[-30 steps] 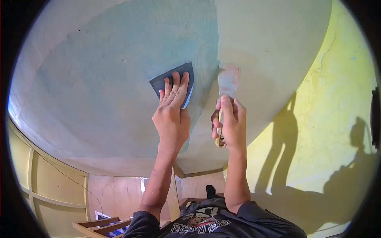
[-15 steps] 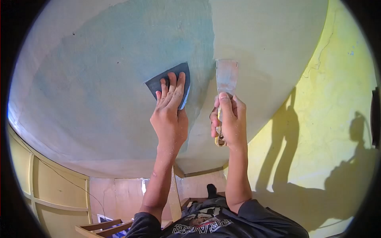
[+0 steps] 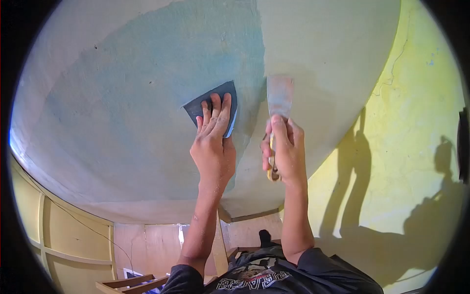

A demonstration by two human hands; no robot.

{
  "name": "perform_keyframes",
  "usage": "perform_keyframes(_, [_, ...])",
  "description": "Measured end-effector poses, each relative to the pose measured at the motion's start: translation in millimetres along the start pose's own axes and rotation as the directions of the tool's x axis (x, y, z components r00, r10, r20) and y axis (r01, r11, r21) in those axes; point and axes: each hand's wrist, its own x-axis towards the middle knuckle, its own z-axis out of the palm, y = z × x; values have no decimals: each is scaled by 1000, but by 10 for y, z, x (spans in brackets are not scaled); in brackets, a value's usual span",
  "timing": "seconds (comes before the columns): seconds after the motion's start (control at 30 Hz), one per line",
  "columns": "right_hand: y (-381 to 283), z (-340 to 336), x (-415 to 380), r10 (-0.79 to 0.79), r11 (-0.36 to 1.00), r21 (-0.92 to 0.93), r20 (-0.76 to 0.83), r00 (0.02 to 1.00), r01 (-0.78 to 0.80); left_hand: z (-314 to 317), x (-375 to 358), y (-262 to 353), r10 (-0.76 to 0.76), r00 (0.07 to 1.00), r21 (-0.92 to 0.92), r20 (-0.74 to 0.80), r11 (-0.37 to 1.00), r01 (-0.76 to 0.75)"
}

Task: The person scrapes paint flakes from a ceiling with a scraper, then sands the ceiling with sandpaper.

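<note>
My left hand (image 3: 214,147) presses a folded sheet of dark sandpaper (image 3: 195,109) against the ceiling, fingers laid over it and its pale back showing along the right edge. It lies inside a blue-green patch (image 3: 147,117) of the painted surface. To the right, my right hand (image 3: 286,152) grips a putty knife (image 3: 280,93) by its yellowish handle, thumb on top. The wide blade points up, smeared with pale and reddish residue, close to the patch's right border. Fine dust speckles both hands and forearms.
A yellow wall (image 3: 387,196) rises on the right, with shadows and a thin crack. At lower left are a yellow panelled wall (image 3: 73,235) with a hanging wire and a wooden frame (image 3: 132,284). A dark foot (image 3: 265,237) shows below.
The view has shifted slightly, so the ceiling appears lower and further right. My left hand with the sandpaper appears a little lower and to the right; both grips are unchanged.
</note>
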Motion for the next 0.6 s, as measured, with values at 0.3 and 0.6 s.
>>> perform_keyframes(0.3, [45, -40, 95, 29, 1000, 5, 18, 999, -29, 84, 2, -39, -12, 1000, 15, 21, 1000, 12])
perform_keyframes(0.6, [-18, 49, 105, -48, 998, -40, 2, 999, 48, 22, 14, -1, -50, 998, -35, 37, 998, 52])
